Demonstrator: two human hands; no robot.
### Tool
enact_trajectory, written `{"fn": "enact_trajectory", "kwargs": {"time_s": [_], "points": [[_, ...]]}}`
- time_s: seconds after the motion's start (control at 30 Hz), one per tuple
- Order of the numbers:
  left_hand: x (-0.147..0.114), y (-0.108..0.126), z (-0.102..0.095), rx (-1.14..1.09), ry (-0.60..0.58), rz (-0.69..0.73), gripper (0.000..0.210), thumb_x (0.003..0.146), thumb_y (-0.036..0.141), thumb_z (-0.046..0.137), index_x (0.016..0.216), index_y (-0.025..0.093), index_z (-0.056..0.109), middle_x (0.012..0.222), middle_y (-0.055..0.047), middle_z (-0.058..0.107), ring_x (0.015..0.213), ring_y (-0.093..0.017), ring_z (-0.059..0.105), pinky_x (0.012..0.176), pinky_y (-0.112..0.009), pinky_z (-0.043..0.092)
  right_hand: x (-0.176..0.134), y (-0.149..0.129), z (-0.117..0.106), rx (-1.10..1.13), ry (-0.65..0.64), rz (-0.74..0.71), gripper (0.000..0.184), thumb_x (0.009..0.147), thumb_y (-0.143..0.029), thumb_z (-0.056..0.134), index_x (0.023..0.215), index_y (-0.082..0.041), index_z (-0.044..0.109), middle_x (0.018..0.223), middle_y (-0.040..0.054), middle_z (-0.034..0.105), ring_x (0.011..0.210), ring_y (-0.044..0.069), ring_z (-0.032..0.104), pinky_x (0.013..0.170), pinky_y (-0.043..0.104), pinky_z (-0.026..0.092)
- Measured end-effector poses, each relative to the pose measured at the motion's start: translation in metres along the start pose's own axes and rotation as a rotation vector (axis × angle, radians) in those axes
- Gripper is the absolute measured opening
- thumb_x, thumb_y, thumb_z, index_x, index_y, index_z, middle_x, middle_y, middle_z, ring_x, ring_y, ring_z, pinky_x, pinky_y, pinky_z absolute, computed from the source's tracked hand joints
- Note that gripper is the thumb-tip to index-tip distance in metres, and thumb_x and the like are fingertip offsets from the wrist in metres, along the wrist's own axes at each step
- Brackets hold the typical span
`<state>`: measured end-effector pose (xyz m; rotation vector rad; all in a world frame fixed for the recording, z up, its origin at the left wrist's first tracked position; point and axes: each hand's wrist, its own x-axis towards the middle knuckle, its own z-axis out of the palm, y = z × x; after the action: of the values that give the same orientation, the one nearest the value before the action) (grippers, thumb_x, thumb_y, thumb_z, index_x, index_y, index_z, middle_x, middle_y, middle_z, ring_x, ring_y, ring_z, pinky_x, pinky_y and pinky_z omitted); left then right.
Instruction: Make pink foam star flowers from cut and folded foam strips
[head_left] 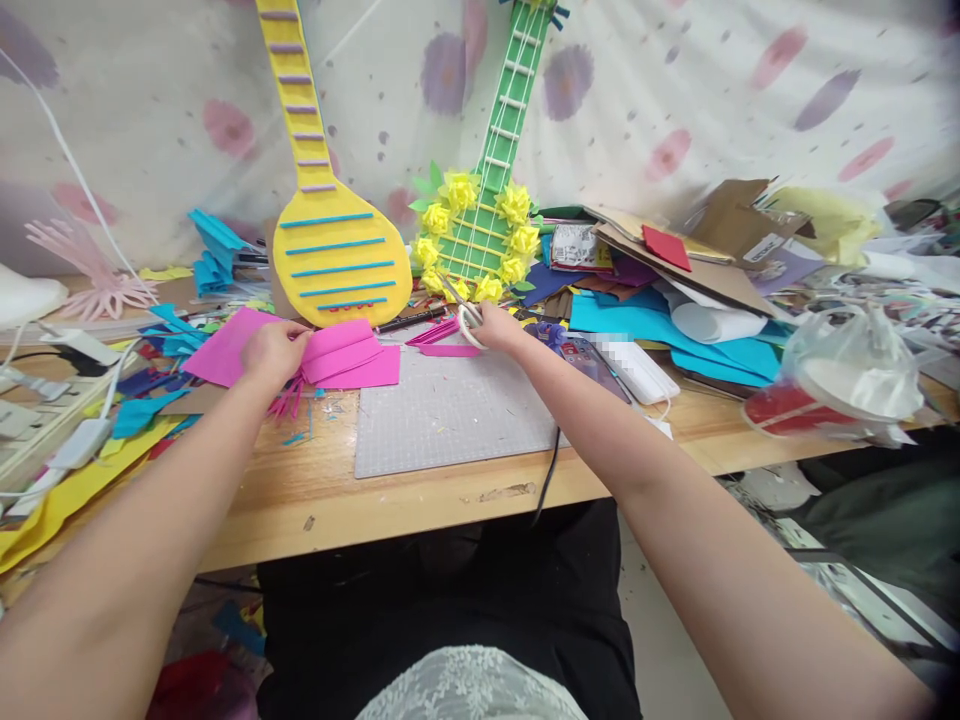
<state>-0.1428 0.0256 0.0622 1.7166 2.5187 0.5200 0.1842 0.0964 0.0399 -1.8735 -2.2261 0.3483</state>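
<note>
Bright pink paper [349, 355] lies in folded pieces at the left of the grey cutting mat [450, 420]. My left hand [271, 352] is closed on that paper, its fingertips pinching near the middle of the pile. Thin pink strips hang below its fingers. At the mat's back edge my right hand [496, 326] grips scissors [469, 318] by their pale handles, blades pointing up and away. Beside the scissors lie more cut pink strips [439, 335]. Behind the hands stand a yellow paper instrument [341, 255] with blue bars and a green one [487, 225] ringed with yellow paper flowers.
A phone [592, 365] and a white block-shaped item [637, 368] lie right of the mat. Stacked blue paper [630, 315] and cardboard [705, 270] crowd the back right. A bagged red-and-white tub [825, 385] stands near the front edge. Cables and a power strip [45, 430] sit left.
</note>
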Motion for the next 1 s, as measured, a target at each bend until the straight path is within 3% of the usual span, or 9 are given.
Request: {"fn": "enact_trajectory", "kwargs": {"time_s": [0.2,0.37,0.57,0.67,0.77,0.87,0.93,1.0], "points": [[-0.003,-0.001,0.002,-0.014,0.065,0.058,0.035,0.084,0.035,0.046,0.104,0.016,0.068,0.102,-0.008,0.068,0.091,-0.025,0.057,0.07,-0.032,0.041,0.018,-0.006,-0.007,-0.175,0.005,0.01,0.044,0.079,-0.04,0.057,0.114,-0.014,0.052,0.114,0.018,0.061,0.101,0.03,0.058,0.079,0.037,0.046],[-0.005,-0.006,0.015,0.015,0.163,0.385,0.031,0.079,0.033,0.055,0.103,0.017,0.067,0.109,-0.011,0.061,0.11,-0.027,0.05,0.097,-0.036,0.037,0.031,-0.006,-0.008,-0.355,0.03,-0.107,0.029,0.08,-0.021,0.054,0.106,-0.013,0.062,0.112,0.0183,0.062,0.109,0.029,0.052,0.086,0.035,0.043],[-0.015,0.006,0.032,0.127,-0.042,0.645,0.041,0.076,0.035,0.057,0.112,0.015,0.061,0.118,-0.014,0.058,0.112,-0.029,0.051,0.095,-0.038,0.038,0.045,-0.001,-0.004,-0.382,0.074,-0.076,0.033,0.078,-0.01,0.05,0.108,-0.005,0.063,0.107,0.0225,0.063,0.11,0.031,0.052,0.089,0.037,0.042],[-0.021,0.015,0.036,0.222,-0.109,0.63,0.044,0.075,0.022,0.053,0.119,0.018,0.057,0.119,-0.014,0.06,0.111,-0.029,0.054,0.089,-0.037,0.042,0.046,0.001,-0.001,-0.332,0.072,-0.024,0.035,0.077,-0.008,0.05,0.11,-0.004,0.062,0.109,0.0235,0.062,0.111,0.031,0.053,0.088,0.037,0.043],[-0.025,0.02,0.038,0.243,-0.126,0.512,0.045,0.078,0.016,0.046,0.122,0.02,0.056,0.11,-0.014,0.066,0.104,-0.03,0.059,0.085,-0.038,0.043,0.042,-0.002,0.0,-0.271,0.057,0.014,0.038,0.077,-0.007,0.05,0.113,-0.004,0.059,0.111,0.0243,0.061,0.111,0.032,0.053,0.087,0.038,0.045],[-0.025,0.019,0.039,0.157,-0.062,0.377,0.042,0.083,0.021,0.044,0.123,0.02,0.057,0.106,-0.014,0.068,0.099,-0.032,0.063,0.083,-0.04,0.044,0.029,-0.018,0.002,-0.188,0.145,-0.063,0.035,0.078,-0.006,0.049,0.111,-0.007,0.058,0.114,0.0214,0.06,0.115,0.03,0.05,0.091,0.039,0.044],[-0.025,0.018,0.038,0.058,0.004,0.308,0.04,0.084,0.026,0.045,0.122,0.021,0.058,0.107,-0.012,0.069,0.1,-0.03,0.063,0.084,-0.039,0.045,0.014,-0.036,0.006,-0.02,0.177,-0.156,0.026,0.081,-0.009,0.047,0.104,-0.013,0.059,0.111,0.0157,0.061,0.112,0.026,0.052,0.093,0.039,0.043],[-0.026,0.018,0.036,-0.049,0.067,0.263,0.038,0.084,0.03,0.047,0.12,0.023,0.06,0.108,-0.008,0.07,0.102,-0.028,0.063,0.085,-0.037,0.046,-0.004,-0.058,0.014,0.265,0.099,-0.216,0.017,0.083,-0.017,0.052,0.099,-0.016,0.058,0.107,0.0104,0.063,0.106,0.022,0.056,0.094,0.038,0.044]]}}
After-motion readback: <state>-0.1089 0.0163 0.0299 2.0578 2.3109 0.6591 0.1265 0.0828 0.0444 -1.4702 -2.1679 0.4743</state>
